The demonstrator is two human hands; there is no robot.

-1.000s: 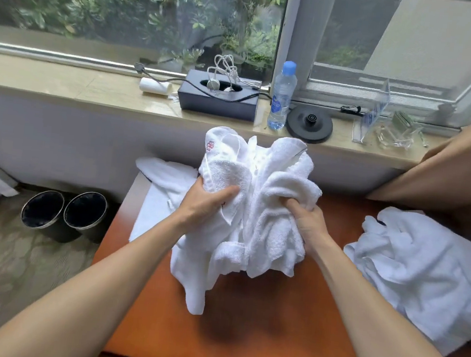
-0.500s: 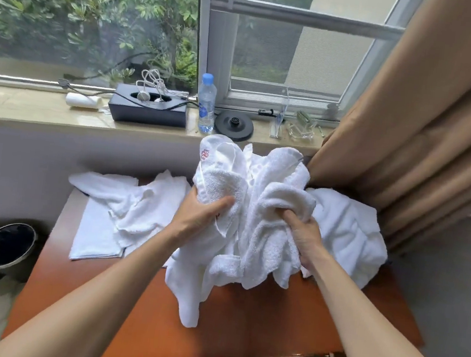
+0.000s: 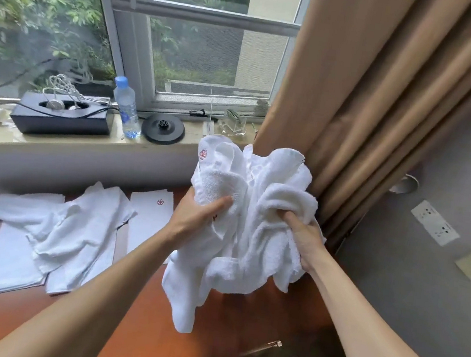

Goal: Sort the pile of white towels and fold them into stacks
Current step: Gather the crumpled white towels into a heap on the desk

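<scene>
Swung rightward since a moment ago, the crumpled white towel bundle (image 3: 252, 198) is now held up over the right end of the worktop (image 3: 138, 328), in front of the curtain (image 3: 368, 105). My left hand (image 3: 194, 217) clutches its left side, thumb on the front. My right hand (image 3: 306, 239) has its fingers (image 3: 291, 218) dug into a fold, gripping. Loose flat towels (image 3: 61, 232) lie on the worktop's left.

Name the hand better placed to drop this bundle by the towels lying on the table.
Left, probably. The left hand grips the bundle on the side nearer the loose towels; the right hand holds it by the curtain, farther away.
</scene>
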